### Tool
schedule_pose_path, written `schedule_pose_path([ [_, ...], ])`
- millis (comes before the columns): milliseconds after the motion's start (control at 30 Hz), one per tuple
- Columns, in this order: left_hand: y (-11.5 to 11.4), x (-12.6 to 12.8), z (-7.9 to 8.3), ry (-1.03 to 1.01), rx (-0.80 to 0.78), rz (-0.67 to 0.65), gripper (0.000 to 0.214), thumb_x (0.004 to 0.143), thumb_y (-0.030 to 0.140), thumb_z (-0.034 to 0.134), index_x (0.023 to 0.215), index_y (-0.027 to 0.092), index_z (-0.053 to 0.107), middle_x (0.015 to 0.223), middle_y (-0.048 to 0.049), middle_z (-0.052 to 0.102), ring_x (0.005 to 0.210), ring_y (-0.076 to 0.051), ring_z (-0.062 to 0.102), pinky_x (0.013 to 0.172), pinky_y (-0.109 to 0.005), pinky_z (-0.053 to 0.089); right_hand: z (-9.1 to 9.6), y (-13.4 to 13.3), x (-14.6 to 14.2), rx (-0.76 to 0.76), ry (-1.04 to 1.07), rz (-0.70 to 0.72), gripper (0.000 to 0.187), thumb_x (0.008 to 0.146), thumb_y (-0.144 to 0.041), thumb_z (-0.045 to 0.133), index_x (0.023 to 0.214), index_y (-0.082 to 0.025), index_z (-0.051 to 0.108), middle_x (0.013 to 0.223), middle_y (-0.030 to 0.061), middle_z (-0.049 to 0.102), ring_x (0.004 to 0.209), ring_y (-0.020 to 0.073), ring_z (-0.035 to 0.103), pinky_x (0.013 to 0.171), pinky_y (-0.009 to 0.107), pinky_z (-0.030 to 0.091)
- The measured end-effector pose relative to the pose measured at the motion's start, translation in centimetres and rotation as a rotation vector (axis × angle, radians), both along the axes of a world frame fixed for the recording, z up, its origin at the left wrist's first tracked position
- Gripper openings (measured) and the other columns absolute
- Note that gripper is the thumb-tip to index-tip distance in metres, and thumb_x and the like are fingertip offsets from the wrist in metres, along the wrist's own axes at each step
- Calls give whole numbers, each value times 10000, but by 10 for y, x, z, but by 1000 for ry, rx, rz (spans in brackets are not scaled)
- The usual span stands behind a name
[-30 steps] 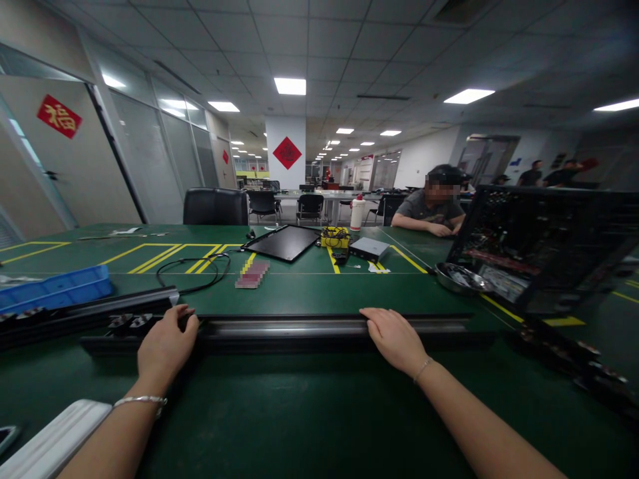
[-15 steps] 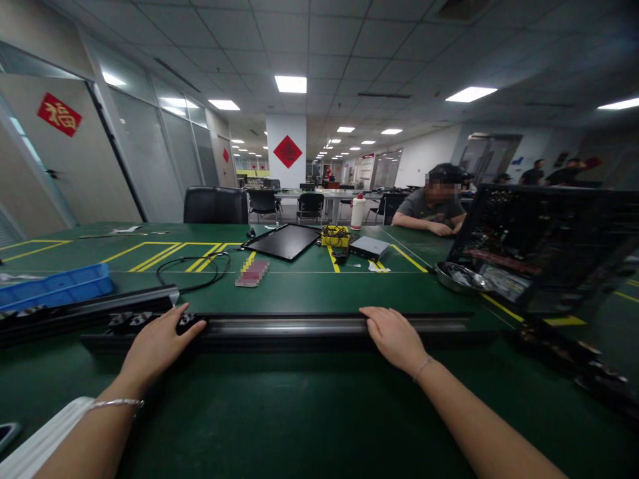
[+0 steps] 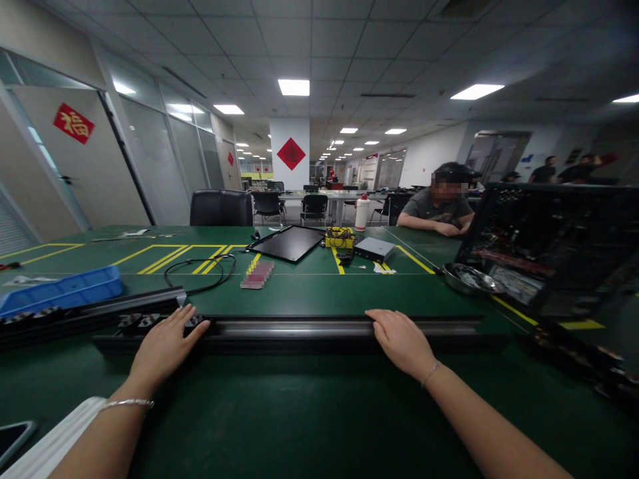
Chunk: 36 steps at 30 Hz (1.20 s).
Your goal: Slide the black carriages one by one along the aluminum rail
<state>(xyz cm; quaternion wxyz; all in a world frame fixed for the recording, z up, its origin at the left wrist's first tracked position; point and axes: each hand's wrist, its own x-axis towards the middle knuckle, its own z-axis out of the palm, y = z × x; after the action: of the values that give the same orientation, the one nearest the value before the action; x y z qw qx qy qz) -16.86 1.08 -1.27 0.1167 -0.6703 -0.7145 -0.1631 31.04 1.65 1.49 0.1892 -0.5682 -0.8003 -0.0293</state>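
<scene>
A long black rail [image 3: 299, 342] with a bright metal strip along its inside lies crosswise on the green table. My left hand [image 3: 164, 339] is draped over its left part, with fingers over the far edge and the thumb apart, close to several small black blocks [image 3: 148, 321]. Further right, my right hand [image 3: 402, 338] grips the same rail, fingers over its far edge; part of their grip is hidden. A second black rail [image 3: 134, 303] lies at an angle behind the left end.
At left are a blue tray [image 3: 64, 291] and a black cable [image 3: 200, 273]. A dark panel [image 3: 287, 243], a grey box [image 3: 374, 249] and a white bottle [image 3: 361, 214] stand farther back. At right are a metal bowl [image 3: 469, 283], a large open black case [image 3: 549, 253] and a seated person [image 3: 439, 206].
The view has shifted slightly, so everything appears a little farther right. Both hands keep their places on the rail.
</scene>
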Motion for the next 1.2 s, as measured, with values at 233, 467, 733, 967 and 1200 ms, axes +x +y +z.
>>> schedule_pose_path([
  [233, -3, 1, 3, 70, -39, -19, 648, 828, 530, 304, 1284, 99, 467, 1347, -115, 475, 1287, -255, 371, 1048, -398, 313, -2, 2, 1, 9, -6, 0, 424, 884, -287, 278, 1180, -198, 567, 1202, 45, 596, 1124, 188, 515, 1004, 424, 333],
  [467, -5, 4, 6, 85, -82, -30, 689, 844, 537, 228, 1321, 76, 413, 1383, -106, 424, 1300, -255, 346, 1053, -400, 313, -1, 0, 0, 30, -21, -8, 430, 888, -294, 265, 1166, -196, 579, 1186, 47, 605, 1118, 193, 522, 995, 427, 350],
  [733, -7, 7, 10, 111, -80, -52, 612, 855, 502, 279, 1320, 133, 426, 1379, -83, 431, 1296, -249, 352, 1038, -398, 334, -1, 0, 0, 13, -15, -8, 439, 890, -300, 253, 1179, -191, 566, 1197, 45, 597, 1123, 191, 516, 1012, 438, 333],
  [967, -10, 12, 19, 51, -163, -31, 666, 832, 543, 295, 1350, 131, 372, 1405, -87, 389, 1310, -258, 325, 1052, -417, 303, -1, 0, 0, 26, -23, -4, 437, 888, -291, 257, 1178, -187, 567, 1191, 48, 601, 1122, 193, 516, 1016, 434, 332],
  [1200, -10, 9, 16, 33, -167, -52, 677, 833, 556, 270, 1359, 140, 355, 1409, -86, 390, 1321, -251, 309, 1054, -414, 288, -3, 1, 1, 46, -24, 5, 432, 891, -295, 260, 1165, -184, 576, 1178, 52, 609, 1103, 195, 529, 994, 424, 356],
])
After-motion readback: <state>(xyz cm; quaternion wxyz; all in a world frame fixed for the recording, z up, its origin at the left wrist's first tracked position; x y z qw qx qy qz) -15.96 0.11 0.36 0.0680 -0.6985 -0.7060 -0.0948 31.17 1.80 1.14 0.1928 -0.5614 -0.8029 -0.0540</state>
